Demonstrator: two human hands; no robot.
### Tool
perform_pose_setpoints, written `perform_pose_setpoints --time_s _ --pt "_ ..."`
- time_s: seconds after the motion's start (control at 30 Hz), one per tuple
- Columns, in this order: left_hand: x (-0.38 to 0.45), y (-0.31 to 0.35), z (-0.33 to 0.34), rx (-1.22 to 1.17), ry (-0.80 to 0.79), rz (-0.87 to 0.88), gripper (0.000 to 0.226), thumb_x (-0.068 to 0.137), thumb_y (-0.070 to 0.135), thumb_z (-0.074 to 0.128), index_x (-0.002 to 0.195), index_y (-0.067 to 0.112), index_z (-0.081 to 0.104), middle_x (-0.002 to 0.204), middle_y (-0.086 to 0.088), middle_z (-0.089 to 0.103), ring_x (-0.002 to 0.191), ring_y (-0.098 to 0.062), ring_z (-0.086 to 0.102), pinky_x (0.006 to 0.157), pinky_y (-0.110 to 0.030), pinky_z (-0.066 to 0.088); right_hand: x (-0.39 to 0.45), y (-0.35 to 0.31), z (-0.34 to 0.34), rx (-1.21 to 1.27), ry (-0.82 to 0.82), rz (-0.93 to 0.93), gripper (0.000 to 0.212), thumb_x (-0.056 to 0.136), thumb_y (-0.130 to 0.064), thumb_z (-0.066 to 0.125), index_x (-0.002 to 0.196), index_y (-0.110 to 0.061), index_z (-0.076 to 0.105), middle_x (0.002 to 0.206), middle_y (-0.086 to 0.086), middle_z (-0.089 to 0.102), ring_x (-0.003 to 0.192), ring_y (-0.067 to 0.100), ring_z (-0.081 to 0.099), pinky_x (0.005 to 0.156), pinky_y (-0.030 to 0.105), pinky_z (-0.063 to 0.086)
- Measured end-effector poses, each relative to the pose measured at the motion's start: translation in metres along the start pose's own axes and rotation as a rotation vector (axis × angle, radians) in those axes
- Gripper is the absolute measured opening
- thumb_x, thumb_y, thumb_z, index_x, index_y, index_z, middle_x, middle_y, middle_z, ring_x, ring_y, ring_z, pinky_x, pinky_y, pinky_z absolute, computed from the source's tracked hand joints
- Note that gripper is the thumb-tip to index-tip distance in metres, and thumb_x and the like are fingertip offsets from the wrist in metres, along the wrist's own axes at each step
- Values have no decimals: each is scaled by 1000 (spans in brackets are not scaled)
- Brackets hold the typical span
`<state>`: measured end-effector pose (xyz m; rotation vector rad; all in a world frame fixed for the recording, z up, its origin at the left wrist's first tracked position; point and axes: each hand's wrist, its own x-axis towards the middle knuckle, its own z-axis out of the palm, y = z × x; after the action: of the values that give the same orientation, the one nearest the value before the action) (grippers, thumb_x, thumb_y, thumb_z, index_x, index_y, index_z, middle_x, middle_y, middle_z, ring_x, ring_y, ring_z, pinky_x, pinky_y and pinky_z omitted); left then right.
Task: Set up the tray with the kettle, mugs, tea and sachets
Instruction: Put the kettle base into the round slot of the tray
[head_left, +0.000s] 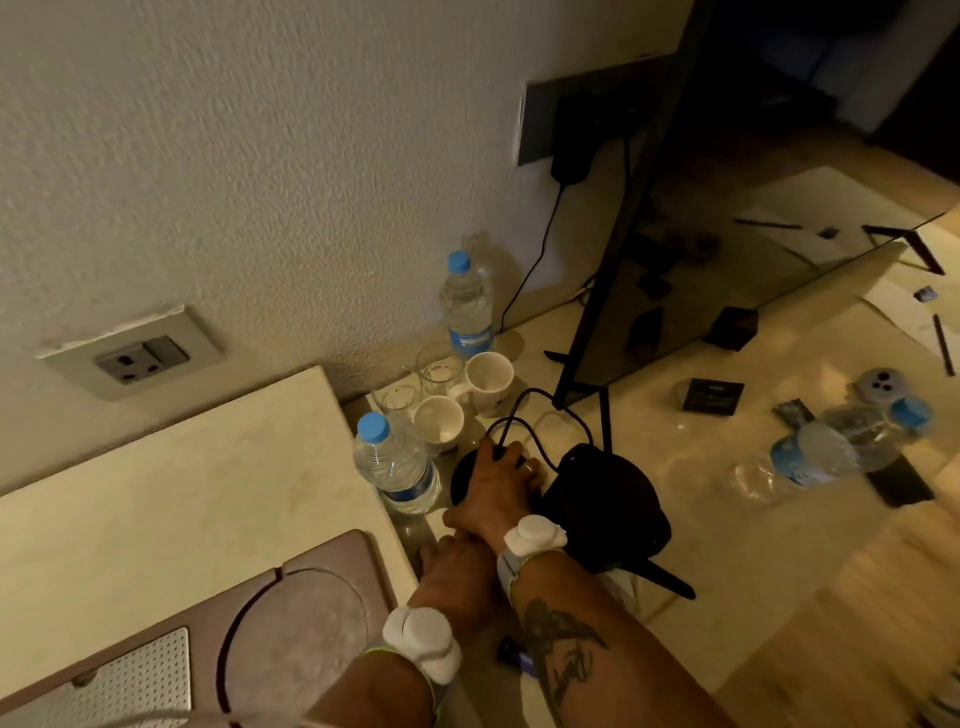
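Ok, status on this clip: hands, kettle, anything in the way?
Right hand on kettle base, grip unclear; left hand low beside it. Kettle off base, beside it. Cord looped; water bottle and mugs crowd close.

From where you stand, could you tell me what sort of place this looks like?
Probably a hotel room. A tea corner sits by the wall: two mugs, glasses, sealed water bottles and a black kettle. A TV stands on the same counter.

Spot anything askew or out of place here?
Yes: one water bottle lies on its side on the counter at right, while two others stand upright. The black kettle also looks tipped over beside the right hand.
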<state>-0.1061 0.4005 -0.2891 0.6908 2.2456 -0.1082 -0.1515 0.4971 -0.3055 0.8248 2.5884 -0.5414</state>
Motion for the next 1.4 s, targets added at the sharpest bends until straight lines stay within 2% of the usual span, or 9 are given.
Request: perform_pose_setpoints --time_s 0.2,0.4,0.53,0.7,0.83,0.93,1.03,1.23,1.4 --pt "-29 3 -3 -55 306 80 60 98 38 60 151 17 44 147 -14 47 131 -35 51 112 -49 42 -33 -5 -27 486 207 15 133 53 -58 88 156 -35 7 157 15 19 144 45 30 116 57 37" --pt "-100 -16 -6 -328 618 287 64 97 24 64 155 24 38 154 -2 35 113 -18 62 92 -20 52 -108 -12 -69 772 480 -152 125 58 -57 85 157 -43 9 154 3 26 139 33 39 99 35 44" --pt "-180 -41 -20 -607 758 374 44 82 23 59 120 45 54 117 23 41 99 -4 55 78 -11 48 -168 -18 -95 838 594 -401 122 59 -54 89 158 -42 17 153 -5 27 133 18 39 92 12 40" --pt "-301 -98 -19 -744 1002 462 50 72 11 64 113 39 69 115 21 67 98 -8 72 80 -21 58 -244 -44 -102 727 413 -604 119 60 -65 84 157 -54 16 151 -14 25 131 18 37 95 31 43" --pt "-332 -132 17 -796 914 313 48 73 11 66 112 39 73 112 20 72 96 -5 73 80 -29 61 -258 -75 -74 455 62 -486 118 52 -79 76 148 -62 11 156 2 23 138 32 38 102 46 45" --pt "-328 -148 46 -855 786 177 60 77 10 69 116 55 68 105 30 71 84 -1 71 72 -15 56 -252 -97 -40 260 -86 -399 119 48 -81 72 147 -57 10 158 8 20 144 40 33 110 56 43" --pt "-319 -160 61 -856 665 134 63 79 21 68 120 68 59 106 36 68 78 -4 72 68 -17 59 -246 -113 -13 121 -108 -348 122 48 -83 66 150 -52 6 162 10 14 148 43 24 109 60 37" --pt "-307 -183 77 -902 649 64 48 93 14 70 121 52 61 116 24 66 84 -1 72 74 -26 64 -245 -124 18 73 -20 -421 117 60 -92 52 159 -43 13 168 1 16 155 37 16 121 59 23" --pt "-303 -203 74 -942 792 -5 29 89 27 79 99 53 72 98 30 71 92 12 67 65 -16 60 -240 -104 29 184 69 -570 115 80 -65 67 163 -38 -9 172 2 20 158 29 19 126 48 27"
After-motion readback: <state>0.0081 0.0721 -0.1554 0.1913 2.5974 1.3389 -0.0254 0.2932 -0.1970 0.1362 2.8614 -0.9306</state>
